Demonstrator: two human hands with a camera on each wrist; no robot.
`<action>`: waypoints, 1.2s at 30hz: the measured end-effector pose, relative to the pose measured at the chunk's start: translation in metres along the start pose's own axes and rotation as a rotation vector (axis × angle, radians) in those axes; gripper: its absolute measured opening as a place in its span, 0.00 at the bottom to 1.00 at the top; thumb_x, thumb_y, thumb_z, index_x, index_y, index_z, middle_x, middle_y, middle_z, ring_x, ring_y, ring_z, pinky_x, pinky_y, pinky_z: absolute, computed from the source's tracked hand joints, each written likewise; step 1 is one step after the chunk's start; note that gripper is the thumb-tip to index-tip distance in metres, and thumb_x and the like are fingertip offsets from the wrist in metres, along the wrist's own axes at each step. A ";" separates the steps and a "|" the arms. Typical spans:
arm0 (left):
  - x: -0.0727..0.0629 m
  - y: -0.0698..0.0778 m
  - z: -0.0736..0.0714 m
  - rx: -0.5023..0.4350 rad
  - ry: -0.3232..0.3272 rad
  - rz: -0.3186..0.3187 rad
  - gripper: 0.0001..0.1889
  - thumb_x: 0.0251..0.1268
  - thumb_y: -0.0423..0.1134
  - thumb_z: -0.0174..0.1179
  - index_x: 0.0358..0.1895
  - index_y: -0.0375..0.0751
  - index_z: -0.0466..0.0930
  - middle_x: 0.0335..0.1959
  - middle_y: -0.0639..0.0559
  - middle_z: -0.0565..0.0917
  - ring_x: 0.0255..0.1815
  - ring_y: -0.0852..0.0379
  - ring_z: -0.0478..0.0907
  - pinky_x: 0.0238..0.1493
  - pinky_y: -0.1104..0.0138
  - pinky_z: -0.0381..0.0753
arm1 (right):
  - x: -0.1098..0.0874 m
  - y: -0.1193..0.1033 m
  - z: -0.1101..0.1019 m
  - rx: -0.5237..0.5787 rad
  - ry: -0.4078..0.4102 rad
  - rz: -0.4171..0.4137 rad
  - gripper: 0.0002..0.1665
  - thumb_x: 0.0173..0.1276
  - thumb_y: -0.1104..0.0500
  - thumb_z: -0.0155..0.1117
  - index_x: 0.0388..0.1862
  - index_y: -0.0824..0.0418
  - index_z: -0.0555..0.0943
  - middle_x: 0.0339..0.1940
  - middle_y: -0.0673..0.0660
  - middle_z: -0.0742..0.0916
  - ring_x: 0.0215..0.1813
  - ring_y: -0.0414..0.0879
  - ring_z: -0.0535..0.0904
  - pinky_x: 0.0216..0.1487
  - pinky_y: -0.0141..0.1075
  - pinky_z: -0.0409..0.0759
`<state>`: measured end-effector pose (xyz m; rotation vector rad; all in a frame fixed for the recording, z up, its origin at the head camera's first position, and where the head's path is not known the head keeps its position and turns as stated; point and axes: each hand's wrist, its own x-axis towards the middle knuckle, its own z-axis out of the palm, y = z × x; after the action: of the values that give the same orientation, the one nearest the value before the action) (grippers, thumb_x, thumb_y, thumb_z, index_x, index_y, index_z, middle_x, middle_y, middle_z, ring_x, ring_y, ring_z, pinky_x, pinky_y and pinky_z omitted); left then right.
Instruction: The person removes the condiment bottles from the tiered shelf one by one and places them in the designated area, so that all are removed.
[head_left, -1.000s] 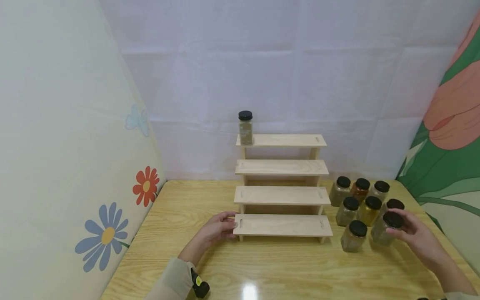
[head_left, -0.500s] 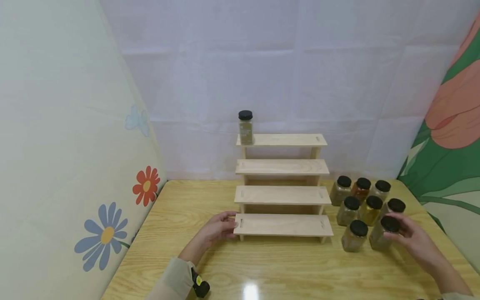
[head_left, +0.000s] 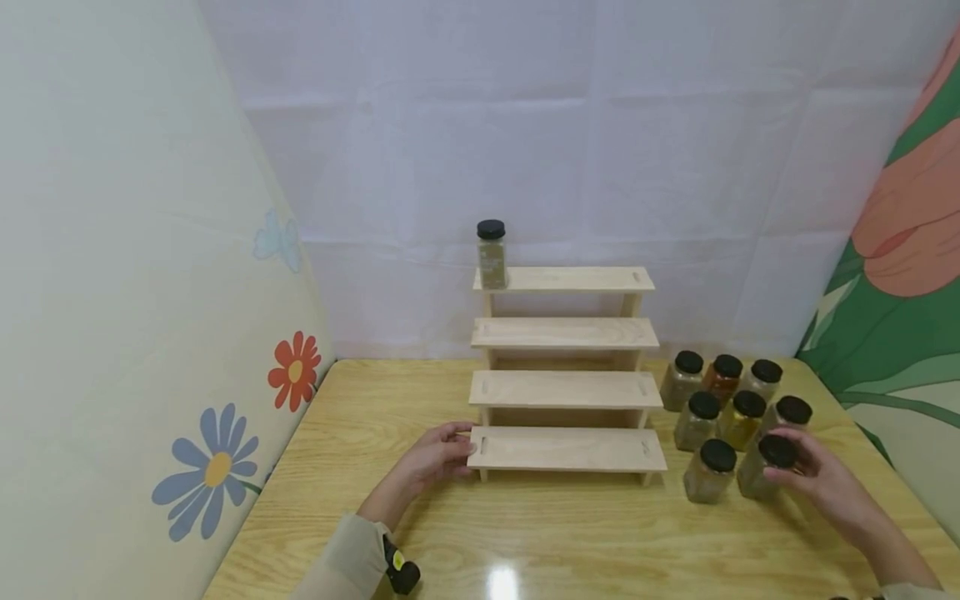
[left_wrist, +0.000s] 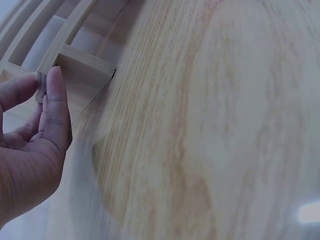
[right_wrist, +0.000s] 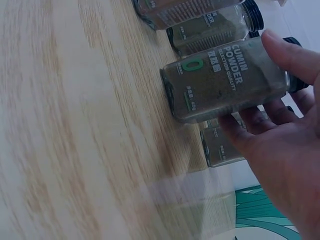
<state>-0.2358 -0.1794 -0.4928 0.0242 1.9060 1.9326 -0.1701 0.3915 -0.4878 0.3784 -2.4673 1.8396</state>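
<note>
My left hand (head_left: pixel 429 460) pinches the left end of the lowest board of a four-step wooden spice rack (head_left: pixel 566 450). In the left wrist view its thumb and fingers (left_wrist: pixel 57 107) close on the board's corner. Over on the right, my right hand (head_left: pixel 825 483) grips a black-lidded glass jar (head_left: pixel 757 478) of brownish powder, thumb on one side and fingers on the other. Its label reads cumin powder in the right wrist view, where the jar (right_wrist: pixel 220 80) appears upright on or very near the table. One spice jar (head_left: pixel 492 260) stands at the left end of the top step.
Several more black-lidded jars stand close together right of the rack, among them a yellow one (head_left: pixel 741 425), a red-brown one (head_left: pixel 722 382) and a front one (head_left: pixel 708 475). A white cloth (head_left: pixel 420 167) hangs behind the wooden table (head_left: pixel 570 542). Painted panels flank both sides.
My right hand has brought the cumin jar slightly left and toward me, away from the jar behind it. My left hand keeps its hold on the rack.
</note>
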 end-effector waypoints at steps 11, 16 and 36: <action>-0.001 -0.001 0.000 0.001 -0.001 0.010 0.28 0.71 0.29 0.57 0.71 0.25 0.63 0.47 0.45 0.79 0.39 0.56 0.82 0.39 0.66 0.86 | 0.003 -0.018 -0.003 -0.142 -0.070 0.045 0.30 0.76 0.66 0.58 0.72 0.70 0.62 0.58 0.31 0.74 0.55 0.20 0.72 0.46 0.23 0.78; -0.002 -0.001 0.000 0.004 0.002 0.009 0.27 0.72 0.29 0.57 0.71 0.25 0.63 0.47 0.44 0.79 0.40 0.56 0.82 0.39 0.65 0.86 | 0.018 -0.045 -0.012 -0.128 -0.095 0.002 0.26 0.80 0.65 0.53 0.74 0.65 0.63 0.58 0.34 0.79 0.56 0.24 0.76 0.48 0.23 0.79; 0.004 -0.002 -0.001 -0.014 -0.002 -0.001 0.27 0.71 0.28 0.56 0.71 0.25 0.63 0.45 0.46 0.78 0.39 0.57 0.82 0.39 0.67 0.85 | 0.096 -0.131 -0.002 -0.310 -0.143 -0.056 0.30 0.81 0.54 0.54 0.77 0.60 0.62 0.61 0.37 0.76 0.56 0.24 0.75 0.50 0.22 0.77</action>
<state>-0.2388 -0.1794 -0.4959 0.0214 1.8902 1.9448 -0.2349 0.3419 -0.3469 0.5700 -2.7449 1.4217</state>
